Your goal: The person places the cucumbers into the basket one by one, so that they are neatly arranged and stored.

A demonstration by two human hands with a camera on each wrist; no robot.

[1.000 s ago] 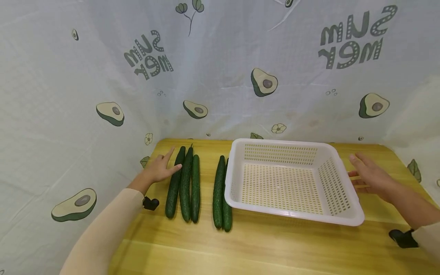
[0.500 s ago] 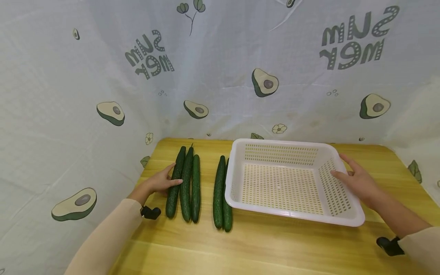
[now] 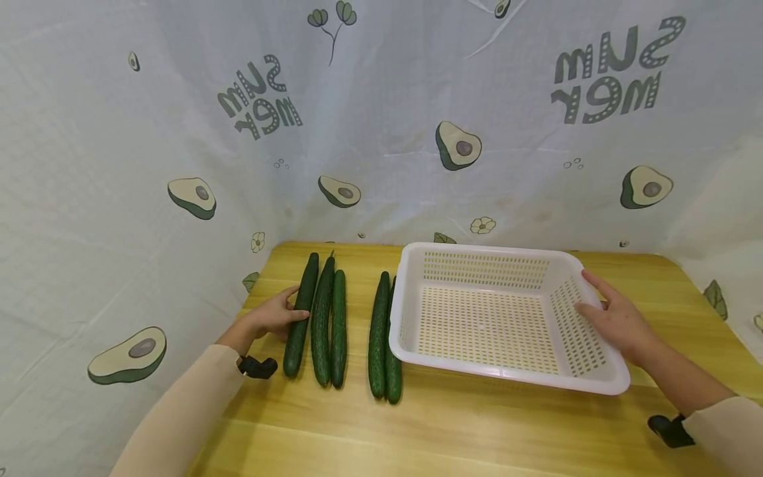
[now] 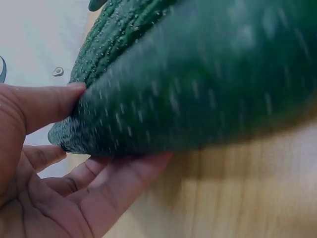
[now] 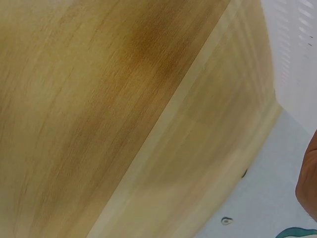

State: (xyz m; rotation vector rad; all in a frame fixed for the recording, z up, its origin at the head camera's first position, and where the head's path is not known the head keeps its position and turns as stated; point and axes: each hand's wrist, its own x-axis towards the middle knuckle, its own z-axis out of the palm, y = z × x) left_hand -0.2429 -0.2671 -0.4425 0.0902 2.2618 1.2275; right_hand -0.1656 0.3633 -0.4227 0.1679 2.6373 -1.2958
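My left hand [image 3: 271, 315] grips the leftmost dark green cucumber [image 3: 305, 291] around its middle, thumb on top and fingers underneath. Up close in the left wrist view, this cucumber [image 4: 198, 94] fills the space past the thumb. Two more cucumbers lie right beside it, a curved one [image 3: 322, 324] and a thinner one [image 3: 339, 331]. At the right, my right hand [image 3: 622, 324] holds the side rim of a white slotted plastic basket [image 3: 512, 374], thumb over the edge; its other fingers are hidden behind the wall. Only a bit of that hand [image 5: 309, 181] shows in the right wrist view.
Another pair of cucumbers [image 3: 377, 338] lies against the basket's left side. Everything rests on a wooden table [image 3: 334, 430]. A white cloth [image 3: 381, 132] printed with avocados hangs behind the table and along its sides.
My left hand has come down onto the leftmost cucumber, closed around it and shifted it slightly left of its neighbour. The right hand has moved in and taken hold of the basket's rim.
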